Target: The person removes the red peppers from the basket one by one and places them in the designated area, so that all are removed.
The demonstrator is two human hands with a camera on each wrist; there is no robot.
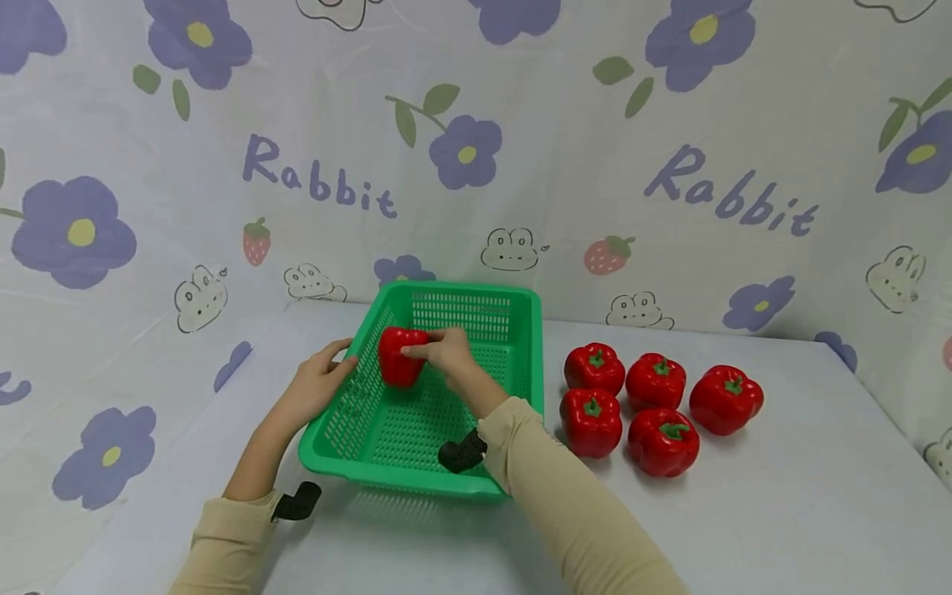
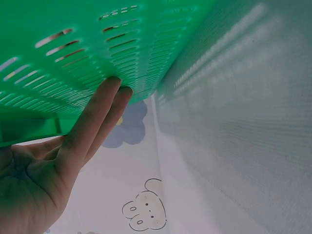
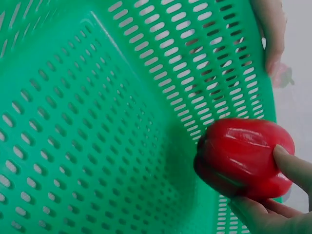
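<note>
A red bell pepper (image 1: 400,357) is held by my right hand (image 1: 449,354) inside the green basket (image 1: 540,364), near its left wall. Thumb and fingers grip one end of the pepper (image 3: 243,158) in the right wrist view, and its other end faces down into the basket. My left hand (image 1: 316,384) holds the basket's left side at the rim. In the left wrist view, two long fingers (image 2: 95,122) of that hand lie along the outside of the slotted wall (image 2: 122,41).
Several more red bell peppers (image 1: 662,442) stand in a group on the white table (image 1: 803,496), right of the basket, green stems up. Behind the table hangs a patterned cloth (image 1: 565,165) with flowers and rabbits. A dark wrist mount (image 1: 463,452) sits over the basket's front part.
</note>
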